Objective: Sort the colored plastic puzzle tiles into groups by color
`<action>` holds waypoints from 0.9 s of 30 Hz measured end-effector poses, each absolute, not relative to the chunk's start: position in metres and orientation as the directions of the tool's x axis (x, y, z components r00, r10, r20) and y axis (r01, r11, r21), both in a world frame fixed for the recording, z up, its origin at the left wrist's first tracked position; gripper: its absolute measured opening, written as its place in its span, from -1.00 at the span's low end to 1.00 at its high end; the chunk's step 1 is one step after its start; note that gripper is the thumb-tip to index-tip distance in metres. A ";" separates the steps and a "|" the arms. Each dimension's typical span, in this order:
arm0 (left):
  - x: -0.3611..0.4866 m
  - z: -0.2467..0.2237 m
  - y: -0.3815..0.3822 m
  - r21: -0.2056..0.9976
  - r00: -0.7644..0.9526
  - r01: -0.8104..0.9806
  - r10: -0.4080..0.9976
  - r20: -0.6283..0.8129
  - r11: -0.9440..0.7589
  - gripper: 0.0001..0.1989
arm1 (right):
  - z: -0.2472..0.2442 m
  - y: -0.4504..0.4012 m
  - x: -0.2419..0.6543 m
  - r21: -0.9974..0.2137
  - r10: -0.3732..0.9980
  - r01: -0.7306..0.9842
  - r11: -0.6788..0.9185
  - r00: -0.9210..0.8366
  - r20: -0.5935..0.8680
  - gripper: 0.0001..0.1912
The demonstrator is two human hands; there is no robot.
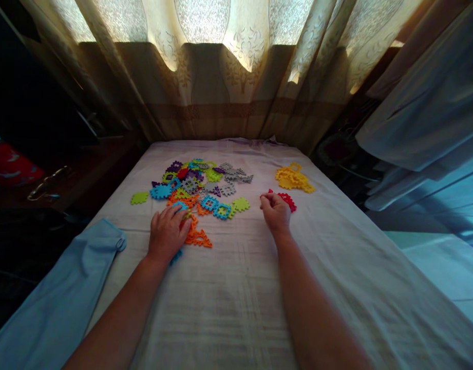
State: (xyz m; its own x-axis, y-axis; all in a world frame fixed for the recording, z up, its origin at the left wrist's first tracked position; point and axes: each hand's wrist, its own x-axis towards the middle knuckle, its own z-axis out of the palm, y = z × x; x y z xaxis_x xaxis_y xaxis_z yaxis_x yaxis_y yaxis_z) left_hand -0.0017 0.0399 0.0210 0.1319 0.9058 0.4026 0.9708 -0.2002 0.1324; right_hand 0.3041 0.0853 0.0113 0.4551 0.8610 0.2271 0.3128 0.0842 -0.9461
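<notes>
My left hand [168, 232] lies at the near left edge of a mixed pile of toothed plastic pieces, its fingers over orange and blue ones. Something small, red and yellow-green, shows at its fingertips. Orange pieces [199, 238] spread just right of that hand. My right hand [275, 208] is closed in a pinch beside red pieces [288, 200]; a bit of red shows at its fingertips. Behind it to the right sits a heap of yellow pieces [294, 178]. Gray pieces [236, 173] lie at the right side of the mixed pile.
A white sheet [236, 293] covers the surface. One lime piece [139, 198] lies apart at the left. Light blue cloth [78, 272] rests along the left edge. Curtains [228, 87] hang behind the far edge. A red item [13, 164] and glasses [47, 183] are far left.
</notes>
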 end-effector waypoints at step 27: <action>-0.013 0.041 0.062 0.140 0.157 0.968 0.938 0.307 -0.208 -0.55 | -0.003 0.080 0.277 -0.845 0.933 0.529 0.081 0.257 0.251 -0.67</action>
State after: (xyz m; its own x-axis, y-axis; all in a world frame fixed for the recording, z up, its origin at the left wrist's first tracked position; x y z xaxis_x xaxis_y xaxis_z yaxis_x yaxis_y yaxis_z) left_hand -0.0133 0.0617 0.0407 0.1574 0.9385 0.3074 0.9681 -0.2081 0.1397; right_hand 0.2771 0.0798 -0.0029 0.2573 0.9333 0.2505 0.5293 0.0807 -0.8446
